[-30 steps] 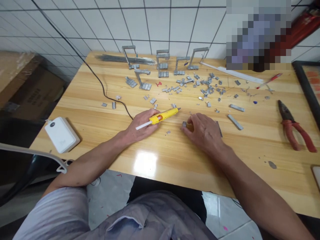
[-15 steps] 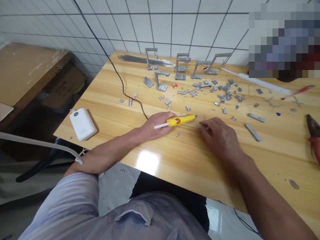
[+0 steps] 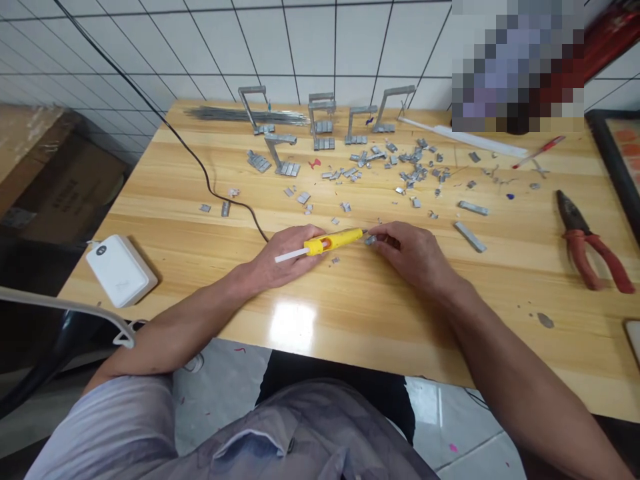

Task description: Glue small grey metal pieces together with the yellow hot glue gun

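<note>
My left hand [image 3: 293, 255] is wrapped round a yellow hot glue gun [image 3: 335, 241], whose tip points right. A white glue stick [image 3: 291, 255] sticks out of its back end. Between the fingertips of my right hand [image 3: 413, 250] is a small grey metal piece [image 3: 371, 240], right at the gun's nozzle; whether the two touch I cannot tell. Small grey scraps [image 3: 335, 261] lie on the wood close by. Farther back stand several small grey bent frames on slatted bases, one of them a frame [image 3: 283, 155] nearer than the others.
Loose grey pieces [image 3: 415, 175] are scattered across the table's middle. Red-handled pliers [image 3: 580, 230] and two flat grey bars [image 3: 470, 237] lie to the right. Thin metal rods [image 3: 240, 116] lie at the back. A white power bank [image 3: 123, 270] sits left, and a black cable [image 3: 205, 173] crosses the table.
My right hand has come closer to the gun, bringing the small metal piece up to its nozzle. The view has turned to the right, showing the whole pliers.
</note>
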`<state>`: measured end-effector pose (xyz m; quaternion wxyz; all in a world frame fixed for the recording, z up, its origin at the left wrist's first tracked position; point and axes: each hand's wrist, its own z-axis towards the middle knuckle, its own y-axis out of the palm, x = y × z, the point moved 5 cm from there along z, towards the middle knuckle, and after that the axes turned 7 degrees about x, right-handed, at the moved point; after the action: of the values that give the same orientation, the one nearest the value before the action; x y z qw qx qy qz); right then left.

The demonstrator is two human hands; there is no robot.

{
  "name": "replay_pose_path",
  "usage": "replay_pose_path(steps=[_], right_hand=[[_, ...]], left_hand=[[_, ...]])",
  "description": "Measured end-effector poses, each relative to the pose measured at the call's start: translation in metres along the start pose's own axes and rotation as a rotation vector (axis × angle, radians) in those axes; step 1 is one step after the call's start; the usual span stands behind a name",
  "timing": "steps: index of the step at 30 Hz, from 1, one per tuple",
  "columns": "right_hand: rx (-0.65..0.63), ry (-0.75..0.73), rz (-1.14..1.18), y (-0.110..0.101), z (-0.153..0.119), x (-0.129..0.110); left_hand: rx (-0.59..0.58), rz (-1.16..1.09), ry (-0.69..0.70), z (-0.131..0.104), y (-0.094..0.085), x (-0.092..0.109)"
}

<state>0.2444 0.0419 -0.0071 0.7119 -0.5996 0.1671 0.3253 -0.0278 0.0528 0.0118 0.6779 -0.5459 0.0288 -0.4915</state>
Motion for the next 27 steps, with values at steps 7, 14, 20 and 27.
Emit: replay_pose_path(steps=[7,14,20,27], right_hand=[[-0.046,-0.002,0.023,-0.0011,0.0005,-0.0033],[-0.05,0.024,0.027,-0.0018,0.0014,-0.0052],[-0.053,0.038,0.043,-0.0013,0.0015,-0.0044],[-0.054,0.056,0.035,-0.0009,0.0017,-0.0018]], left_hand=[[-0.072,0.049,0.015,-0.0029,0.0016,0.0011],[-0.152,0.071,0.019,-0.0064,0.0056,0.0043],[-0.242,0.081,-0.043,-0.0047,0.0089,0.0037],[-0.298,0.079,-0.07,-0.001,0.01,0.0097]])
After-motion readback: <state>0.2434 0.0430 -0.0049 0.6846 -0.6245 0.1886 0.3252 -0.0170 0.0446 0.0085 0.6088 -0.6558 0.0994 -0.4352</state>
